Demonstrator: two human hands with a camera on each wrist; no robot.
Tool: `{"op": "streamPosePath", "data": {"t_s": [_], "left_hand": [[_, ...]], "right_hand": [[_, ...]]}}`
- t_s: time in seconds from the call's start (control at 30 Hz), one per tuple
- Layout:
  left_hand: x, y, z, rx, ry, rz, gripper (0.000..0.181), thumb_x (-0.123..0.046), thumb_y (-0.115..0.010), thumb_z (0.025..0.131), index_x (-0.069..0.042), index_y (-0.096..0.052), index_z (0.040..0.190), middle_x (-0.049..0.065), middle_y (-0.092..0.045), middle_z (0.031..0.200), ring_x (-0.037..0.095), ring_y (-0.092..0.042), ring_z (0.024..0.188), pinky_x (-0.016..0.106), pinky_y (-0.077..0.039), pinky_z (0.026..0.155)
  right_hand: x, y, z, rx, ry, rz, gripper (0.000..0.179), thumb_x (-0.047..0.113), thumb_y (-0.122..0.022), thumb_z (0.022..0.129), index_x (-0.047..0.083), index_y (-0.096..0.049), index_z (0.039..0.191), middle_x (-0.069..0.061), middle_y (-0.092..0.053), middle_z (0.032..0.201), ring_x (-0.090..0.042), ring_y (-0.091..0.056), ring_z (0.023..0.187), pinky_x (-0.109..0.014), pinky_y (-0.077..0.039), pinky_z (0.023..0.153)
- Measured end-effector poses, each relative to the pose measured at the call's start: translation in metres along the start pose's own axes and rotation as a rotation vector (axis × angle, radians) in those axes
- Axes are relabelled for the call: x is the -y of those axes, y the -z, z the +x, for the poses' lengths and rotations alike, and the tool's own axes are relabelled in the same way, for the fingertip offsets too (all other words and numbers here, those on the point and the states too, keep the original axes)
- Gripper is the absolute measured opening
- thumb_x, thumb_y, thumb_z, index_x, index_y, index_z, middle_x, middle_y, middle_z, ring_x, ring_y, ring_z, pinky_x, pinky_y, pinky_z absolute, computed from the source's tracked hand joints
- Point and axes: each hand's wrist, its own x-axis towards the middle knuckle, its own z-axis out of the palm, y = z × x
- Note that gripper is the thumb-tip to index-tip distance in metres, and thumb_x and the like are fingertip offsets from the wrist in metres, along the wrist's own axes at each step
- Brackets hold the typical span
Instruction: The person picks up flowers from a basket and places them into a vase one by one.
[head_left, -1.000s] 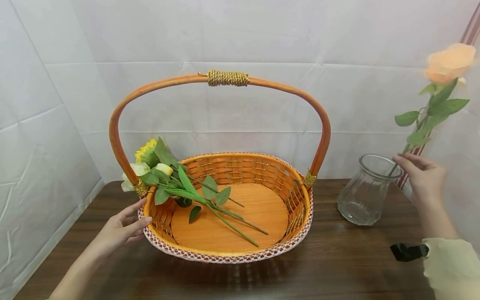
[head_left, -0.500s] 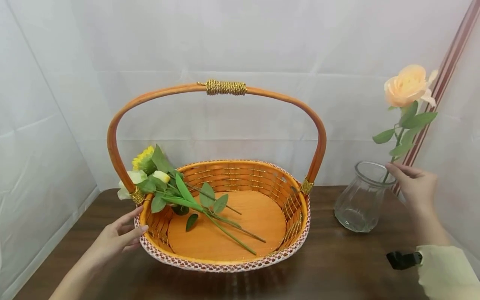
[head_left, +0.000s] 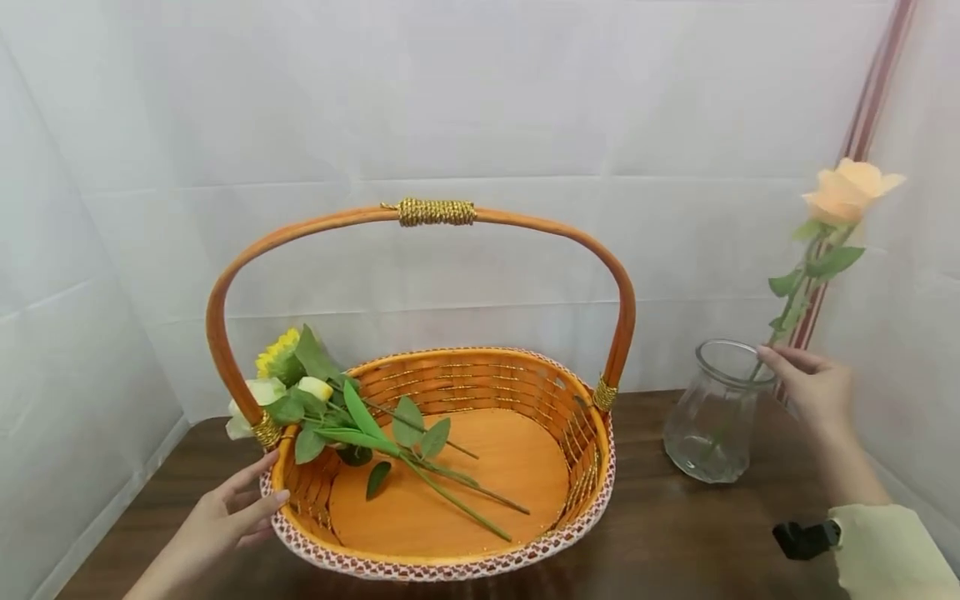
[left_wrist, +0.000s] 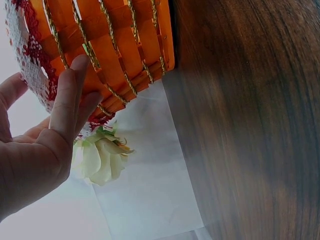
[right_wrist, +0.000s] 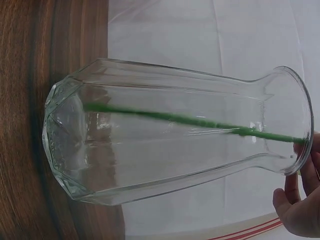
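Observation:
My right hand [head_left: 817,387] pinches the stem of a peach rose [head_left: 847,193] at the mouth of a clear glass vase [head_left: 693,442]. Seen from the right wrist, the green stem [right_wrist: 200,121] runs down inside the glass, its tip close to the base. The bloom leans right above the rim. At the other side, my left hand [head_left: 225,512] holds the left rim of an orange woven basket [head_left: 450,571], thumb over the lace edge, fingers against the outer weave. Inside the basket lie a sunflower [head_left: 279,357], a pale yellow tulip [head_left: 315,387] and a white rose [head_left: 258,398], heads over the left rim.
A tall arched handle [head_left: 627,308] with a gold cord wrap [head_left: 437,212] rises over the basket. Basket and vase stand on a dark wood table [head_left: 637,508], with white sheeting [head_left: 487,100] behind. A black strap mount [head_left: 806,539] sits at my right cuff.
My right hand has lowered the peach rose, so its stem reaches deep into the vase. The head view has tilted up. My left hand stays on the basket rim.

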Motion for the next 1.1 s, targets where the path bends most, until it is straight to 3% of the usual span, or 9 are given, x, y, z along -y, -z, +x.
{"op": "streamPosePath", "data": {"t_s": [0.07, 0.17, 0.2, 0.43, 0.7, 0.9, 1.1], "left_hand": [[0.002, -0.001, 0.000, -0.001, 0.007, -0.011, 0.071, -0.027, -0.051, 0.094, -0.004, -0.009, 0.146, 0.043, -0.032, 0.129, 0.028, -0.061, 0.094, 0.042, -0.051, 0.083], [0.004, 0.000, -0.001, -0.015, 0.031, -0.012, 0.071, -0.029, -0.051, 0.094, -0.003, -0.009, 0.146, 0.043, -0.031, 0.128, 0.028, -0.061, 0.094, 0.044, -0.051, 0.083], [0.005, 0.001, -0.002, -0.020, 0.035, -0.008, 0.071, -0.029, -0.050, 0.094, -0.002, -0.009, 0.146, 0.043, -0.031, 0.128, 0.028, -0.061, 0.094, 0.045, -0.051, 0.083], [0.010, 0.004, -0.002, -0.040, 0.038, 0.003, 0.071, -0.028, -0.051, 0.094, 0.000, -0.010, 0.145, 0.044, -0.034, 0.125, 0.028, -0.062, 0.089, 0.046, -0.052, 0.080], [0.009, -0.001, 0.001, -0.038, 0.007, -0.027, 0.072, -0.026, -0.053, 0.092, 0.001, -0.012, 0.144, 0.043, -0.037, 0.122, 0.028, -0.063, 0.088, 0.046, -0.052, 0.080], [0.008, 0.002, 0.001, -0.041, 0.020, -0.019, 0.071, -0.028, -0.053, 0.093, 0.001, -0.012, 0.144, 0.043, -0.035, 0.124, 0.028, -0.062, 0.089, 0.046, -0.052, 0.080], [0.006, 0.002, 0.003, -0.030, 0.004, -0.033, 0.072, -0.027, -0.053, 0.093, 0.001, -0.012, 0.144, 0.043, -0.034, 0.126, 0.028, -0.061, 0.091, 0.046, -0.052, 0.080]], "right_hand": [[-0.001, 0.001, 0.000, 0.006, 0.010, 0.047, 0.014, 0.038, -0.071, 0.078, 0.032, -0.068, 0.090, 0.035, -0.054, 0.074, 0.007, -0.052, 0.088, -0.016, -0.048, 0.080], [0.005, -0.003, 0.001, 0.047, 0.037, 0.085, 0.007, 0.034, -0.072, 0.077, 0.035, -0.067, 0.082, 0.034, -0.056, 0.072, 0.012, -0.047, 0.076, -0.009, -0.047, 0.055], [0.007, -0.006, 0.002, 0.055, 0.044, 0.081, 0.006, 0.034, -0.072, 0.077, 0.036, -0.066, 0.079, 0.034, -0.055, 0.072, 0.013, -0.047, 0.074, -0.010, -0.048, 0.053], [0.004, -0.011, 0.003, 0.097, 0.124, 0.015, 0.003, 0.035, -0.069, 0.080, 0.034, -0.066, 0.083, 0.036, -0.054, 0.074, 0.013, -0.048, 0.073, -0.012, -0.048, 0.054], [0.002, -0.005, 0.000, 0.050, 0.214, -0.098, 0.006, 0.035, -0.069, 0.081, 0.037, -0.064, 0.077, 0.037, -0.054, 0.066, 0.005, -0.052, 0.057, -0.016, -0.046, 0.044], [0.002, -0.007, -0.001, 0.067, 0.217, -0.131, 0.006, 0.035, -0.068, 0.081, 0.032, -0.065, 0.077, 0.035, -0.054, 0.064, 0.000, -0.052, 0.054, -0.019, -0.045, 0.043], [-0.004, -0.007, 0.000, 0.048, 0.239, -0.150, 0.006, 0.032, -0.069, 0.081, 0.034, -0.065, 0.078, 0.039, -0.053, 0.067, 0.011, -0.050, 0.063, -0.013, -0.045, 0.049]]}}
